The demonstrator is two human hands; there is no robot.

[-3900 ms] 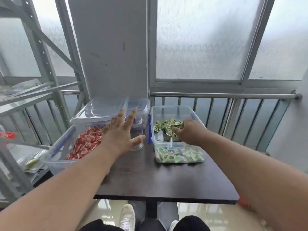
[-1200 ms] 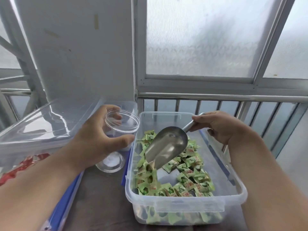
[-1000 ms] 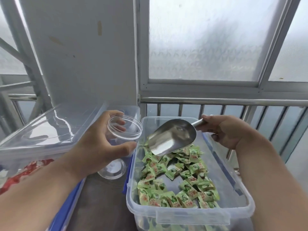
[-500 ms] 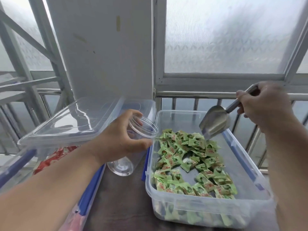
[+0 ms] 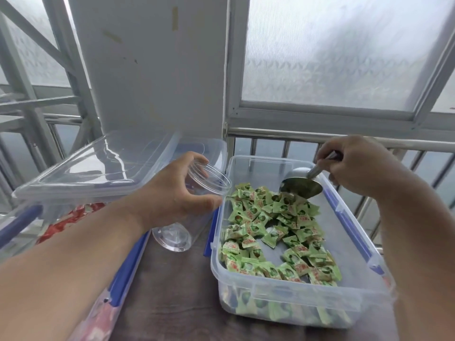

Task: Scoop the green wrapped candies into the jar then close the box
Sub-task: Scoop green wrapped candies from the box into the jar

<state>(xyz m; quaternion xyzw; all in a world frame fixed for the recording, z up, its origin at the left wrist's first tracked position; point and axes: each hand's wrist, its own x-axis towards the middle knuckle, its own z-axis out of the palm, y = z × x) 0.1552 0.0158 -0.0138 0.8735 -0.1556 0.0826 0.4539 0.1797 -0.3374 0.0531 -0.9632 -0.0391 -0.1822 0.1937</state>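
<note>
A clear plastic box (image 5: pixel 290 306) on the right of the dark table holds several green wrapped candies (image 5: pixel 273 225). My right hand (image 5: pixel 362 166) grips the handle of a metal scoop (image 5: pixel 301 187), whose bowl rests at the far edge of the candy pile. My left hand (image 5: pixel 172 198) holds an empty clear jar (image 5: pixel 194 217), tilted with its open mouth toward the box's left rim.
A second box with red candies (image 5: pixel 66 222) stands at the left, with a clear lid (image 5: pixel 98 166) lying across it. A metal railing (image 5: pixel 270 137) and frosted windows run behind the table (image 5: pixel 177 303). A grey metal rack (image 5: pixel 29 94) stands at the far left.
My right hand has come down from above the box and set the scoop's bowl into the far end of the candies. The jar stays tilted in my left hand.
</note>
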